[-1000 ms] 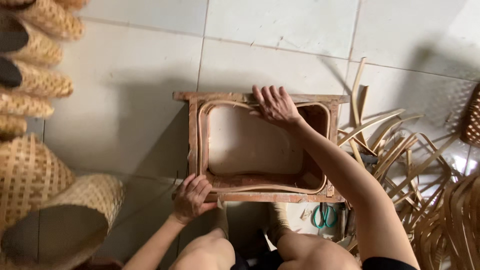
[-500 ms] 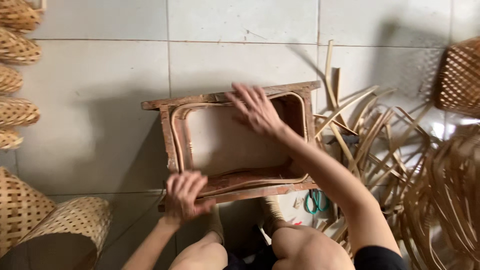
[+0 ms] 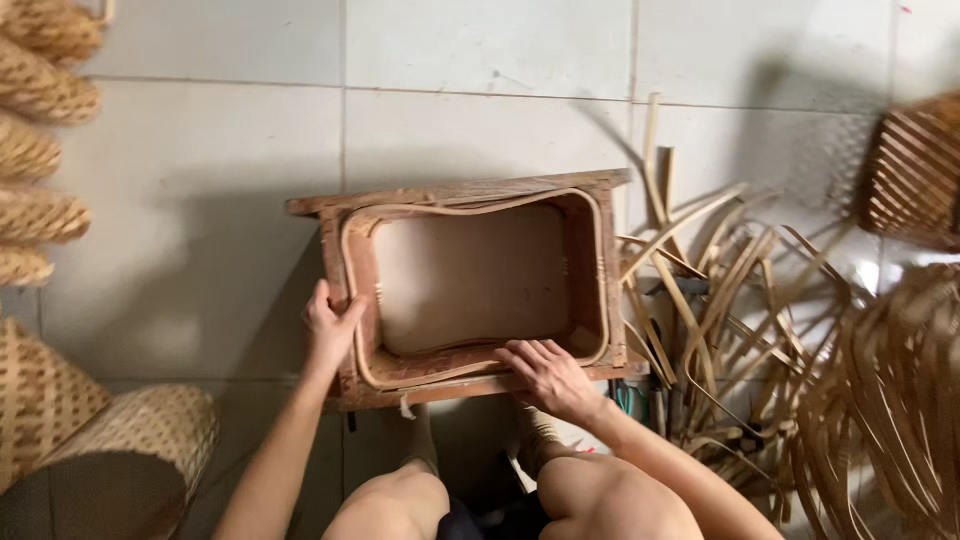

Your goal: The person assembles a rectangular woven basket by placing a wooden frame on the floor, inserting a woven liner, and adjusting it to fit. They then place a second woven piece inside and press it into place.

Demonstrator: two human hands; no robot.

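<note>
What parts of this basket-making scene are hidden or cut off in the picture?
Head view:
- Left hand: its fingertips curl over the wooden frame edge, out of sight.
- Woven baskets: cut off by the left edge.
- Basket at right: cut by the right edge.
- Green-handled tool: mostly buried under bamboo strips.
- Frame's underside: hidden.

Woven baskets (image 3: 45, 215) stacked at left, loose bamboo strips (image 3: 740, 290) at right, pale tiled floor (image 3: 200, 200)

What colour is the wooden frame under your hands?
Reddish-brown wooden frame, pale strip lining it; head view.
</note>
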